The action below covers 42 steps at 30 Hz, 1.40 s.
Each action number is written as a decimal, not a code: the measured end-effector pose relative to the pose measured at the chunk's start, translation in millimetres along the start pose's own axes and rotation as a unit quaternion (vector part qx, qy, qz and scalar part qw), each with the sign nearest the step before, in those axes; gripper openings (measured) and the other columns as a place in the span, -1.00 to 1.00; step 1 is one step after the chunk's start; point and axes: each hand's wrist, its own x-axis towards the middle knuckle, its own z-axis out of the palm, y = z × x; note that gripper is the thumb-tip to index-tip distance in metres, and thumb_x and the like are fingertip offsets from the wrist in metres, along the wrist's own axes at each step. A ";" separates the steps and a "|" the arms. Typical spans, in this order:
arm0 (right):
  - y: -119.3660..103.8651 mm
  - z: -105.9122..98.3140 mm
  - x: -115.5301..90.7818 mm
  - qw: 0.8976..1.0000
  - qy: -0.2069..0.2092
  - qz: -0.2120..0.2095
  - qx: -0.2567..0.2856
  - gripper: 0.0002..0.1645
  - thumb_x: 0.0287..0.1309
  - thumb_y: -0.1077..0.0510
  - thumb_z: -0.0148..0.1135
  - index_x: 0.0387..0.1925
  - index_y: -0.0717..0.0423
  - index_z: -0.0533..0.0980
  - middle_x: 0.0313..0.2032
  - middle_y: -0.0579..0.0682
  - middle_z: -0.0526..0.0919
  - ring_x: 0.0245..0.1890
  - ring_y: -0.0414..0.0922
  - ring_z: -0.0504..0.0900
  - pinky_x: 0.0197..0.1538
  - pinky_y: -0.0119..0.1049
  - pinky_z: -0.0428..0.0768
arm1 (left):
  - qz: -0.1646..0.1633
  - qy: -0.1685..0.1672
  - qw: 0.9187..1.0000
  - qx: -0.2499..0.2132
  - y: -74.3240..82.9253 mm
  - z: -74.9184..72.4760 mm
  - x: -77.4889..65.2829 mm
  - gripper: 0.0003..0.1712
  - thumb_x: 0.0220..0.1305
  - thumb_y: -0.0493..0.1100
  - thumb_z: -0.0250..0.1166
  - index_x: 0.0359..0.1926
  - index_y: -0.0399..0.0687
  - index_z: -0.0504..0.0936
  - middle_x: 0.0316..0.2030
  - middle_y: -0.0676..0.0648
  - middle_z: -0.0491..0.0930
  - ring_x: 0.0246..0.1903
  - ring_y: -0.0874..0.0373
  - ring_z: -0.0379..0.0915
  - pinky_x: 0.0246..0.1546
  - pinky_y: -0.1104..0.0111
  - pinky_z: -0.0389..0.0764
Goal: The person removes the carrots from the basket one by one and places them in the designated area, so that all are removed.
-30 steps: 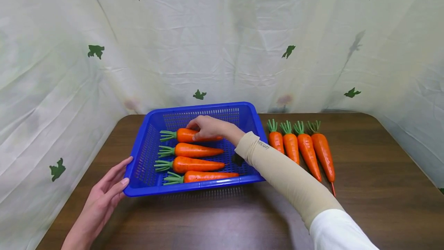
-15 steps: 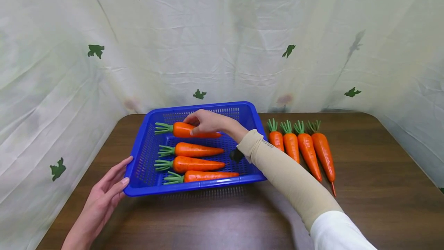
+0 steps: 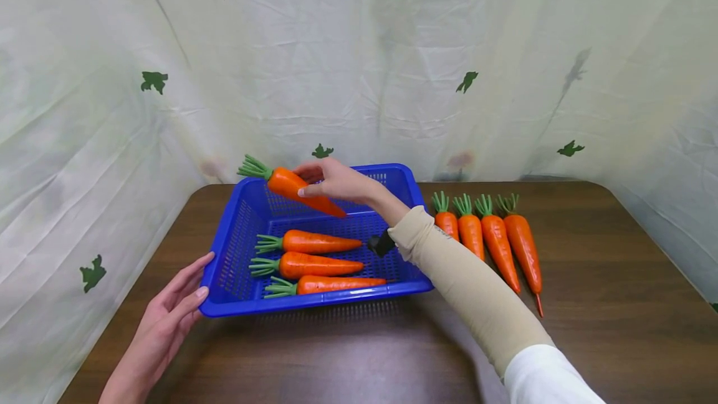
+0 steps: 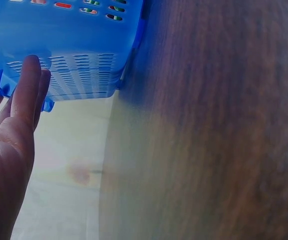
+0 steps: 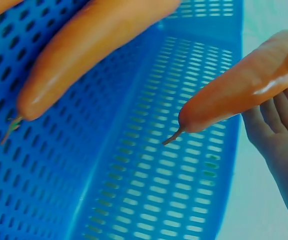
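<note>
My right hand [image 3: 339,181] grips an orange carrot [image 3: 286,183] with a green top, thumb on the near side. It is lifted over the back of the blue slotted basket [image 3: 252,309], its top tilted up to the left. The right wrist view shows the carrot's thin tip [image 5: 173,136] in front of the basket wall. Three more carrots lie in the basket, among them a middle carrot [image 3: 320,265], tops to the left. My left hand [image 3: 168,317] touches the basket's left front corner; in the left wrist view its fingers [image 4: 27,92] lie straight along the outer wall.
Right of the basket, several carrots lie side by side on the brown wooden table [image 3: 606,279], including a rightmost carrot [image 3: 523,245]. Behind the table hangs a pale curtain [image 3: 364,80] with green leaf prints. A small black object [image 3: 381,244] sits at my right wrist.
My right hand has raised the rearmost carrot off the basket floor, and its green top has swung upward. The left hand and the basket have stayed in place.
</note>
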 end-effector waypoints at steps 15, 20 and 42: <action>-21.4 1.1 -17.1 0.998 0.064 -0.005 0.007 -0.49 0.33 0.24 0.20 0.28 0.20 0.42 0.07 0.02 0.59 0.07 -0.17 0.54 0.11 -0.35 0.49 | 0.002 -0.002 1.000 -0.006 -0.8 -0.3 0.6 -0.40 0.54 -0.27 -0.04 0.52 0.01 0.13 0.36 0.03 0.22 0.16 0.26 0.45 -0.01 0.33 0.59; -29.2 -0.1 -27.8 0.996 0.086 -0.012 0.010 -0.49 0.34 0.22 0.20 0.29 0.16 0.41 0.08 -0.01 0.58 0.08 -0.17 0.53 0.11 -0.32 0.50 | 0.005 -0.003 1.000 -0.008 -0.8 0.2 0.6 -0.40 0.54 -0.28 -0.04 0.52 0.00 0.13 0.35 0.05 0.24 0.15 0.26 0.45 -0.02 0.33 0.59; -54.3 -2.5 -63.6 0.974 0.213 -0.034 0.064 -0.49 0.33 0.20 0.23 0.28 0.18 0.43 0.08 0.01 0.60 0.05 -0.15 0.56 0.06 -0.22 0.56 | -0.002 -0.002 1.000 -0.009 -1.5 -1.0 1.0 -0.40 0.54 -0.26 -0.04 0.52 0.03 0.13 0.36 0.02 0.21 0.15 0.26 0.46 -0.01 0.33 0.59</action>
